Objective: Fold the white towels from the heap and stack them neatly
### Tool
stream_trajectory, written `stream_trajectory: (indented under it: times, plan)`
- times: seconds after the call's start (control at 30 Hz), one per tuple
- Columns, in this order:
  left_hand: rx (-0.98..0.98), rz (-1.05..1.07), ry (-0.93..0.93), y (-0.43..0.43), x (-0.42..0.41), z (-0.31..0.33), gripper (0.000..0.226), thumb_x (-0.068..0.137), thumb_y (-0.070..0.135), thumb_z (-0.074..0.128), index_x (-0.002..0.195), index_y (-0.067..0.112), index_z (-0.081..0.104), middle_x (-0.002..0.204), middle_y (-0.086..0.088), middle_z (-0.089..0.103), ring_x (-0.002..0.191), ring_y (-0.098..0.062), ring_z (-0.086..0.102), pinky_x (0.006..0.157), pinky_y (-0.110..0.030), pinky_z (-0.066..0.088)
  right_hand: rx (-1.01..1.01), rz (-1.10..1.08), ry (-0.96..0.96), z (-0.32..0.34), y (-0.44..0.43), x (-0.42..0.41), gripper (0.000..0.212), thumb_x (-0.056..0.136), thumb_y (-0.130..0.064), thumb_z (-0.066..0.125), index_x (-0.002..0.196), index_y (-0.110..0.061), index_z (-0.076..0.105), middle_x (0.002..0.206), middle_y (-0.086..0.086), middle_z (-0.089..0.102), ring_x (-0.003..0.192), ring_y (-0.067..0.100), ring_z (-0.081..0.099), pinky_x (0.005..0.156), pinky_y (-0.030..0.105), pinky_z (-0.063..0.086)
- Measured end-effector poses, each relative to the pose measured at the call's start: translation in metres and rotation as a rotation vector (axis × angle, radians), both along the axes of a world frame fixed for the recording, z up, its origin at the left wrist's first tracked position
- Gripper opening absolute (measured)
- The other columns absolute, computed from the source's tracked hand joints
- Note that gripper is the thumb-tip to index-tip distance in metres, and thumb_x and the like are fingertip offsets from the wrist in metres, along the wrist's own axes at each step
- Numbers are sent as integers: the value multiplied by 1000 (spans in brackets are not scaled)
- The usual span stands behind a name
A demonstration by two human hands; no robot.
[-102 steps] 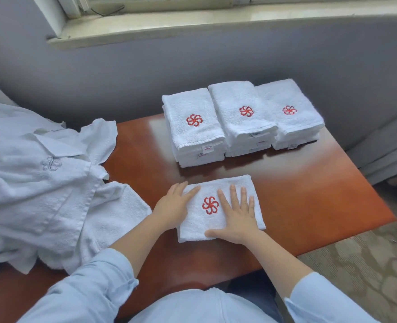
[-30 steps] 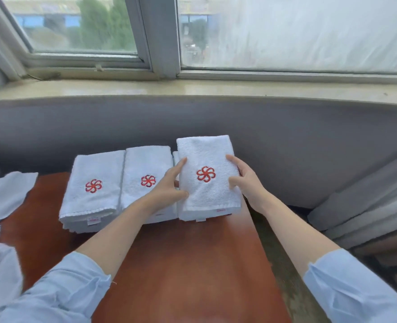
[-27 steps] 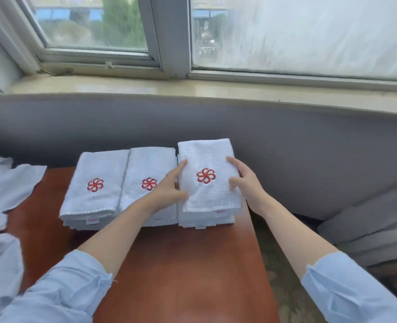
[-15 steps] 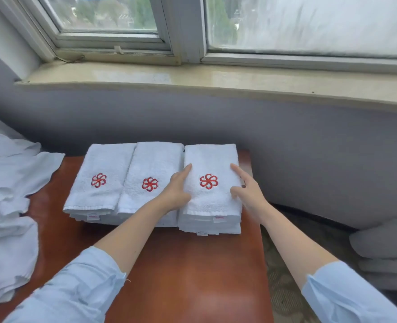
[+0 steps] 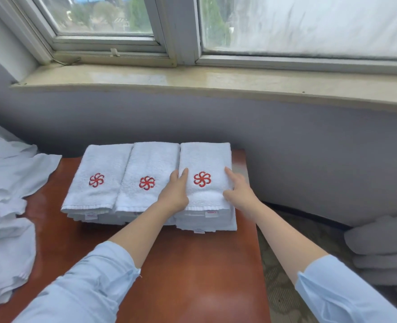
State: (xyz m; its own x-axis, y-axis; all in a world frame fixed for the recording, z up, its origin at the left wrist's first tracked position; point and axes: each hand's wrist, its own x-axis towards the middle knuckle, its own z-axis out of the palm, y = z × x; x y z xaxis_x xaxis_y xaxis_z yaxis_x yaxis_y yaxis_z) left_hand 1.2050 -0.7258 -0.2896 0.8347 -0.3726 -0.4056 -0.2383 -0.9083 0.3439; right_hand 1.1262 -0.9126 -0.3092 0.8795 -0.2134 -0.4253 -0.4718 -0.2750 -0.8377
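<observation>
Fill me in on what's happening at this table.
A person is folding white towels and stacking them. Three stacks of folded towels sit side by side at the far end of the wooden table, each top towel showing a red flower emblem. Both hands are on the right stack: the left hand against its left edge, the right hand against its right edge, squaring up the top towel. A heap of unfolded towels waits at the left.

Daylit room corner with a window above a wooden table.
A white-framed window (image 5: 174,31) sits over a pale stone sill (image 5: 216,78); below, a grey wall (image 5: 309,141), a reddish-brown table (image 5: 192,276) and patterned carpet (image 5: 279,287).
</observation>
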Motion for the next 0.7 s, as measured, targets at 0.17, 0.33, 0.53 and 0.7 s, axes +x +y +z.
stream_trajectory:
  times: [0.17, 0.33, 0.53, 0.7]
  plan:
    - [-75, -34, -51, 21, -14, 16, 68, 92, 7, 47, 155, 22, 26, 164, 0, 10, 144, -22, 30, 103, -39, 44, -518, 150, -13, 33, 10, -14, 62, 90, -19, 52, 150, -25, 36, 155, -5, 31, 132, 16, 42, 93, 36, 45]
    - [-165, -58, -169, 62, -32, 39, 62, 93, 21, 53, 152, 22, 34, 156, 5, 31, 139, -14, 36, 104, -35, 41, -692, 312, -194, 68, 49, -17, 55, 89, -18, 54, 143, -27, 47, 143, -6, 47, 129, 17, 44, 86, 28, 40]
    - [-162, 65, -224, 149, -47, 61, 66, 89, 29, 59, 151, 25, 36, 155, 5, 35, 140, -15, 34, 108, -34, 38, -746, 472, -307, 92, 126, -2, 56, 88, -19, 56, 143, -29, 46, 143, -7, 47, 128, 17, 45, 92, 33, 45]
    - [-159, 253, -248, 246, -62, 75, 68, 87, 31, 61, 150, 25, 37, 155, 6, 35, 134, -16, 43, 100, -32, 41, -730, 628, -430, 105, 216, 16, 55, 88, -23, 58, 141, -31, 48, 143, -8, 47, 129, 16, 45, 97, 34, 45]
